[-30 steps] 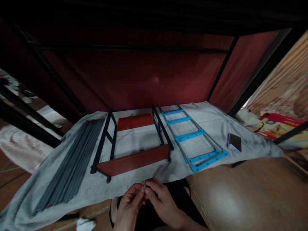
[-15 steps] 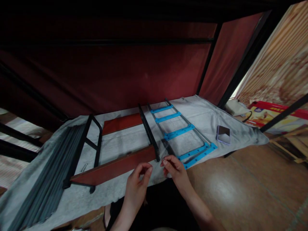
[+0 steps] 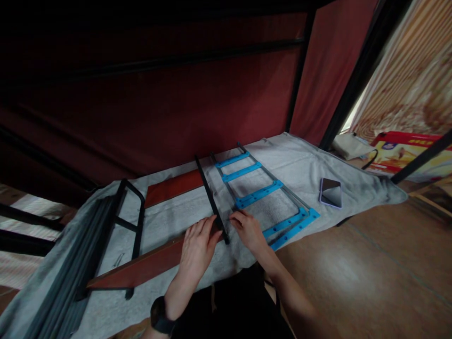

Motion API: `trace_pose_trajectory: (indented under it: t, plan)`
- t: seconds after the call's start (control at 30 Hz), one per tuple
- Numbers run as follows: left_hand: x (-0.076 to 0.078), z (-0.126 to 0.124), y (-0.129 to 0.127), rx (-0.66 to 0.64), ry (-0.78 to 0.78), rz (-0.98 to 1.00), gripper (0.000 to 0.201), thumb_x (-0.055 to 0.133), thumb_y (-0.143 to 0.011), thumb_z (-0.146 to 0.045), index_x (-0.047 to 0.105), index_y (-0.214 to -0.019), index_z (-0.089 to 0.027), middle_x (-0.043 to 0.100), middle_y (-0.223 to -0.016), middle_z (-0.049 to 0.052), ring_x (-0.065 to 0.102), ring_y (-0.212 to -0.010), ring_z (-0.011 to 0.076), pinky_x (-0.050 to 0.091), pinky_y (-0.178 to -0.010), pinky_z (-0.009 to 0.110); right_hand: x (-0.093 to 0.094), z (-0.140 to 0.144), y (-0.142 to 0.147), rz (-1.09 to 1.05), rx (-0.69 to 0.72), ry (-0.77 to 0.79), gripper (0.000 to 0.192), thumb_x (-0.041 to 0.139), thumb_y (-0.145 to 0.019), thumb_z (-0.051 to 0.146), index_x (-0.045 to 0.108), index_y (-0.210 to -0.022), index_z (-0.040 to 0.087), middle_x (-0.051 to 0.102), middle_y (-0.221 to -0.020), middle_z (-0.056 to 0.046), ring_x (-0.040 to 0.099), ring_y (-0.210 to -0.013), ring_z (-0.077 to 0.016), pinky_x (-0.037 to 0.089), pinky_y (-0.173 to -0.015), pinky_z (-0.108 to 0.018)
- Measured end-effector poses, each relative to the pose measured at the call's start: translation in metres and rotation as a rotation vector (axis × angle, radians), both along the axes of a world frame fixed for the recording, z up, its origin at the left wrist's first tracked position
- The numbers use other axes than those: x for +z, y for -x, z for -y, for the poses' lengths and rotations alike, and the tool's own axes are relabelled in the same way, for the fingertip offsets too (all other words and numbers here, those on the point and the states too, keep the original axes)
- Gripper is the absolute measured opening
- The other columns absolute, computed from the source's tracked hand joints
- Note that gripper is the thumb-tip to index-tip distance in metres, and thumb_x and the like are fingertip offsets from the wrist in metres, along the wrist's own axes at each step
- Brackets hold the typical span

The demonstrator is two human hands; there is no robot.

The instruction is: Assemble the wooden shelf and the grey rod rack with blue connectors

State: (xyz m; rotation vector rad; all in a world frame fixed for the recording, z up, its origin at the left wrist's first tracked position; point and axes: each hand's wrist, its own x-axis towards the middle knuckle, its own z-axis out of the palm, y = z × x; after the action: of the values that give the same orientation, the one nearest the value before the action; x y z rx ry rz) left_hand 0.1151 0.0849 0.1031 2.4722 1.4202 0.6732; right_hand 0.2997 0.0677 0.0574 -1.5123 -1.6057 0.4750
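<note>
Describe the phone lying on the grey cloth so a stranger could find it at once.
Start at the grey cloth spread over the floor under the dark red panels. Follow it toward its right end, past the frame with blue crossbars. The phone lies flat there on its own, a small rounded slab with a glossy face, the only thing there that is neither bar nor board.

A grey cloth (image 3: pixel 303 165) on the floor (image 3: pixel 370 273) carries a phone (image 3: pixel 331 192) and frames.

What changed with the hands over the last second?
Both hands moved forward from the lap, where they pinched a small part together. Now the left hand lies on the red board, and the right hand is at the black frame bar. The blue-runged rack and phone stayed put.
</note>
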Motion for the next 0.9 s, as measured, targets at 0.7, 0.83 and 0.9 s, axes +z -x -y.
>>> trace_pose_trajectory:
  t: [0.7,0.83,0.9]
  plan:
    - [0.000,-0.007,0.003,0.004,0.035,-0.053,0.051,0.060,-0.090,-0.044,0.055,-0.137,-0.025,0.070,-0.121,0.007,0.065,-0.110,0.0254,0.049,-0.095,0.041,0.013,-0.020,0.000,-0.002,0.234,-0.048,0.020,0.050,-0.100,0.017,0.069,-0.096,0.021,0.061,-0.094,-0.003,0.060,-0.085,-0.0136,0.048,-0.077,-0.024]
    - [0.002,-0.009,0.004,0.010,0.107,-0.042,0.051,0.062,-0.088,-0.036,0.054,-0.137,-0.026,0.070,-0.123,0.006,0.065,-0.112,0.0259,0.049,-0.098,0.043,0.011,-0.023,0.003,-0.082,0.262,-0.050,0.020,0.050,-0.099,0.015,0.070,-0.097,0.021,0.064,-0.097,-0.003,0.062,-0.088,-0.0136,0.048,-0.082,-0.025]
    - [0.002,-0.011,0.005,0.031,0.168,-0.005,0.049,0.059,-0.088,-0.029,0.054,-0.136,-0.027,0.070,-0.125,0.005,0.064,-0.114,0.0251,0.049,-0.100,0.043,0.007,-0.024,0.004,-0.157,0.246,-0.048,0.020,0.053,-0.097,0.013,0.070,-0.101,0.021,0.067,-0.099,-0.004,0.063,-0.091,-0.0143,0.049,-0.085,-0.026]
